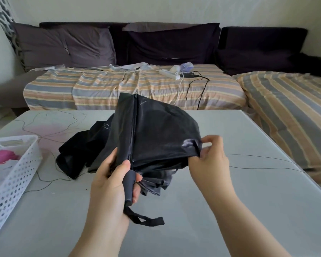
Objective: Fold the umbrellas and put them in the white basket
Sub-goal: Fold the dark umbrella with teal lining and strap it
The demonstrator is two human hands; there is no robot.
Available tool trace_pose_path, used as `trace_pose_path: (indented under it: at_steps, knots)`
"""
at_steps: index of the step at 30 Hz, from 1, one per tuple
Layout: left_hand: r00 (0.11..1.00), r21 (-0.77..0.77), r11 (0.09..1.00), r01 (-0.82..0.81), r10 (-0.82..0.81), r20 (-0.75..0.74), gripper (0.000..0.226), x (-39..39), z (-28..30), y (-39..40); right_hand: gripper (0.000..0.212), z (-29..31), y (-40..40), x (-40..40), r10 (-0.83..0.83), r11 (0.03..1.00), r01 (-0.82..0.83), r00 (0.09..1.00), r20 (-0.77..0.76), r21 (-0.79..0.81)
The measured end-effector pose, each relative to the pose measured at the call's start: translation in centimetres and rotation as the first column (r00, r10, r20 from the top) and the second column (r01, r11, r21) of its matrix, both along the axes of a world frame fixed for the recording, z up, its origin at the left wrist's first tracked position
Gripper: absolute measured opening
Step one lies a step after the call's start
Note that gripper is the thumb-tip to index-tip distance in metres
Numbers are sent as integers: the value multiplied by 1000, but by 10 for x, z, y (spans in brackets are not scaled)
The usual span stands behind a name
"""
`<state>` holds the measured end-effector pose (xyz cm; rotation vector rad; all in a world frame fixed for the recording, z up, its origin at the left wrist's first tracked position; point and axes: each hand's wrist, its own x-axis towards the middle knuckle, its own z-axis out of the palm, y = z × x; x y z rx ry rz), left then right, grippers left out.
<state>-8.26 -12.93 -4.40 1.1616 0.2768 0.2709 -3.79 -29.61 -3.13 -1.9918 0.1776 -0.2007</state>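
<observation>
Desk [174, 210] edges run along the far side near the sofa and slant down the right side from about 1 to 4 o'clock; the bare grey top is widest at 5 and 7 o'clock, in front of the forearms. Thin dark thread [263, 162] trails across the right half toward the 3 o'clock edge, and more of it loops over the far left.

At the centre, the left hand [113, 182] grips the dark handle [128, 186] of a black folding umbrella [156, 134], thumb laid along the shaft, fingers curled round the grip. A wrist strap [146, 219] hangs from the handle's lower end down to the desk. The umbrella is held above the desk, tip pointing to 12 o'clock, its canopy loose and partly collapsed. The right hand [211, 158], at 3 o'clock of the canopy, pinches the fabric's edge between thumb and fingers.

Behind the umbrella at 10 o'clock a second black umbrella [76, 154] lies crumpled on the desk. The white basket [13, 175] sits at 9 o'clock, overhanging the left frame edge, with something pink [2, 160] inside.

Beyond the desk stands a sofa with striped covers [133, 86] and dark cushions [67, 45]; a white power strip [170, 74] with cables rests on the seat at 12 o'clock.
</observation>
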Motion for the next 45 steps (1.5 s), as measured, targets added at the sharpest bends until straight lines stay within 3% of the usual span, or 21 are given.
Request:
trace_pose_path:
  at_steps: [2,4,6,9,11,13,16,21,22,24,26,31,36,39,41,43,45]
  knots:
    - [999,19,999,-45,45,-4,36,0,-1,-1,22,-1,3,-6,46,983,-31,995,-84,179]
    - [998,24,998,-58,58,2,36,-2,-1,-3,24,-2,3,-10,31,984,-32,999,6,176]
    - [997,30,996,-83,83,7,35,-4,-1,-6,44,2,0,-15,23,991,-37,994,111,126]
    - [996,31,996,-88,88,12,35,-5,-1,-10,49,5,-1,-19,65,908,-93,994,83,409]
    - [998,13,998,-69,69,6,35,-5,-1,-10,42,5,-3,-21,41,882,-76,996,85,465]
    - [999,-4,999,-47,47,5,36,-5,0,-10,40,1,-9,-18,-47,957,-6,983,175,290]
    - [1000,-26,999,-26,26,5,35,-4,1,-10,38,-1,-13,-15,-23,1000,16,958,285,24]
    - [999,-38,999,36,-35,11,36,-2,1,-2,44,-4,-17,-9,141,980,-105,965,223,-168]
    - [999,-36,998,46,-46,15,36,-2,2,-1,50,-3,-18,-7,182,979,-161,966,182,-121]
    - [998,-33,998,57,-56,20,36,-3,3,1,52,-1,-18,-4,259,953,-273,959,112,133]
    - [998,-38,997,65,-65,18,36,-3,3,0,53,1,-20,-5,270,909,-311,947,176,277]
    - [997,-46,996,79,-78,9,37,-3,2,1,47,1,-22,-8,183,977,-123,904,387,-175]
    - [995,-34,994,99,-98,22,36,-3,2,-3,29,-5,-14,-11,98,862,190,848,522,-470]
    - [994,-12,995,101,-101,30,37,-3,2,-4,21,-2,-15,-9,34,825,155,946,322,-543]
    - [995,-1,996,93,-93,33,37,-2,2,-5,28,-3,-16,-9,72,826,74,969,235,-559]
    - [996,3,997,79,-79,32,38,-1,1,-5,43,-2,-13,-16,133,883,-4,961,242,-470]
    - [998,1,998,64,-64,25,38,0,1,-3,50,-1,-11,-22,119,958,-33,950,289,-284]
